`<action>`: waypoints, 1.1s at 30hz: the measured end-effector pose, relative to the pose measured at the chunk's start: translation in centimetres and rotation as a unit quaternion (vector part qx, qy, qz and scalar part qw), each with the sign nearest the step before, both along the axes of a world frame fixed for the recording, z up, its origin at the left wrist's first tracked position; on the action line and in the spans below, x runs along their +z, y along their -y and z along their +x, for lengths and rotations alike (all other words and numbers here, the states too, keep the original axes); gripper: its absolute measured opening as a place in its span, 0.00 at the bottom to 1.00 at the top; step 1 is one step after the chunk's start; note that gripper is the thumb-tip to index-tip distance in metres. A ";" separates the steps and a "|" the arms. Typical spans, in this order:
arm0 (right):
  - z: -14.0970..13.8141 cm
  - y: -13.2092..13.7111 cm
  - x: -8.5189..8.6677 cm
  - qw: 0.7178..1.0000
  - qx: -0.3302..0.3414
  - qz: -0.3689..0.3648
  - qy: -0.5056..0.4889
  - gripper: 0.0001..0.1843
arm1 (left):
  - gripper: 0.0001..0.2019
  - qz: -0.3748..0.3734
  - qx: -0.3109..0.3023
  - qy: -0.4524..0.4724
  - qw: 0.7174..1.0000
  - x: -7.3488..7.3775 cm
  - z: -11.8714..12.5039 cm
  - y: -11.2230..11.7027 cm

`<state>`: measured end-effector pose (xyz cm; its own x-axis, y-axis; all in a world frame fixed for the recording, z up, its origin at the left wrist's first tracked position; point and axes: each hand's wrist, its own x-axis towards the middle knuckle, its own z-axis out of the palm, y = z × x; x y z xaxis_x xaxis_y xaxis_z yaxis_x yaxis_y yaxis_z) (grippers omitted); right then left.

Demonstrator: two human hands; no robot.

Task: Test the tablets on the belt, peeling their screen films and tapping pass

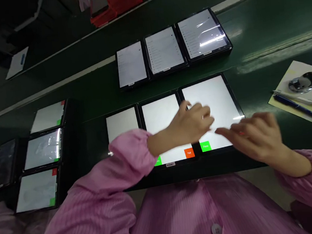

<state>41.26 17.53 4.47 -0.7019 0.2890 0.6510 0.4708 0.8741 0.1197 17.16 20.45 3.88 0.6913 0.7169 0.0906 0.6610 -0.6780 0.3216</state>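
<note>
My left hand [191, 124] hovers over the middle tablet [159, 113] and the edge of the right tablet [209, 93] in the near row. Its fingers are curled together; whether they hold anything tiny is hidden. Just right of it, my right hand [257, 136] is above the right tablet's lower corner, thumb stretched towards my left hand and fingers loosely bent. Part of a red patch shows between its thumb and fingers. Both hands are slightly blurred. White screens fill these tablets, with a red Fail box [189, 153] and a green box [205, 146] along the bottom.
Left of these lies a third near tablet [122, 124], partly behind my sleeve. A back row of three tablets [164, 50] shows lists. More tablets [41, 148] stand at the left. Pens [301, 108] and a shiny metal object [309, 80] rest on paper at right.
</note>
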 end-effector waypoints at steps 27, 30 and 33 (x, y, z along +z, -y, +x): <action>7.7 6.5 -6.4 0.926 -0.173 -0.316 -0.114 0.37 | 0.09 -0.142 0.221 0.139 0.955 -1.0 -3.7 -7.9; 8.5 4.3 -4.6 0.922 -0.138 -0.347 -0.104 0.30 | 0.11 -0.089 0.225 0.200 0.949 0.6 -4.8 -8.2; 7.6 1.4 -3.5 0.930 -0.143 -0.320 -0.108 0.19 | 0.14 -0.012 0.241 0.235 0.942 2.7 -5.9 -8.3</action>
<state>48.90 16.10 0.98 -0.4099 0.8202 0.3990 0.6472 0.5698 -0.5064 11.27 28.79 6.61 0.1726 0.9426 0.2858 0.6710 -0.3250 0.6664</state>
